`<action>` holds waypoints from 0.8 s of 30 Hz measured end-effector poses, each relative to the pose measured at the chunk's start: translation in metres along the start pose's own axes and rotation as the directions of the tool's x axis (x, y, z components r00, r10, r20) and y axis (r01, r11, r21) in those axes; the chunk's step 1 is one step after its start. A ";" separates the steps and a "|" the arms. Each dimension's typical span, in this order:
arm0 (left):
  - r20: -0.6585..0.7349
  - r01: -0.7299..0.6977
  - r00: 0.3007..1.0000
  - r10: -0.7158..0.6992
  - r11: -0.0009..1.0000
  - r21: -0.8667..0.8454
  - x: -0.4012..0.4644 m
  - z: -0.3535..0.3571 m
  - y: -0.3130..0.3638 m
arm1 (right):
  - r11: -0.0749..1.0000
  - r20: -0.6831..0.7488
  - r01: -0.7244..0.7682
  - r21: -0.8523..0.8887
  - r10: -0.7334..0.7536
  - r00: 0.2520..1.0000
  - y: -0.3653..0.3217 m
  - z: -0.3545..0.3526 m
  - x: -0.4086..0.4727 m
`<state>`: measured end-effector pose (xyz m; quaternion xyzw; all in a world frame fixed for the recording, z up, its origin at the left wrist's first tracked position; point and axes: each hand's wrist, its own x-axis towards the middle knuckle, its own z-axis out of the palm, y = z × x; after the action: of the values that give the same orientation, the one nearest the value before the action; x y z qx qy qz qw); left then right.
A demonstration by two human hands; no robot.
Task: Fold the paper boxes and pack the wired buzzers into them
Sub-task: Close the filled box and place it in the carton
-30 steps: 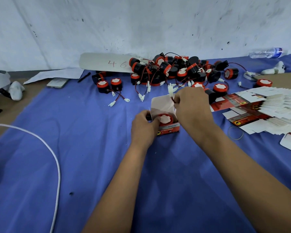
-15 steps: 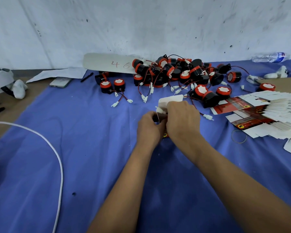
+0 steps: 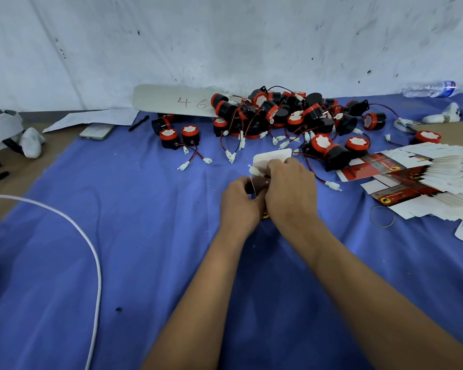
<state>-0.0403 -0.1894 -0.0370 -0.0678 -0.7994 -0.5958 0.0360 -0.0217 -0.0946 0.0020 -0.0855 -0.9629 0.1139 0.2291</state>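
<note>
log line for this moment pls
left hand grips paper box | right hand tucks at open flap | connector sticking out

We see a white wall filling the upper half of the frame, its surface scuffed and flecked with dark marks. Below it, a blue cloth covers most of the lower frame, creased and dotted with small white specks. A brown surface shows beneath the cloth at the left edge, and again at the right edge, just under the wall. Where wall and brown surface meet at the far left, we see a dark strip along the base. The light is even and soft, with faint shadows on the cloth.
</note>
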 end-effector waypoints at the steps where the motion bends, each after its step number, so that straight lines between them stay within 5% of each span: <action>1: -0.005 -0.004 1.000 0.003 1.000 -0.004 -0.001 0.000 0.000 | 1.000 0.002 0.004 -0.007 -0.004 1.000 0.001 0.000 0.002; 11: -0.018 -0.045 0.999 0.046 0.998 0.046 -0.003 -0.003 0.003 | 0.993 0.062 0.093 -0.076 -0.088 0.994 0.001 -0.001 0.000; 18: 0.006 -0.051 0.999 0.051 0.993 0.103 -0.003 -0.004 0.005 | 0.971 0.234 0.223 -0.083 -0.198 0.952 0.004 -0.012 0.001; 24: 0.045 -0.116 0.993 0.108 0.868 0.483 0.007 0.000 0.004 | 0.985 0.288 0.169 -0.021 -0.155 0.945 0.004 -0.014 0.009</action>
<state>-0.0465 -0.1879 -0.0322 -0.1077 -0.9180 -0.3732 0.0796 -0.0223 -0.0866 0.0173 0.0060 -0.9920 0.0837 0.0943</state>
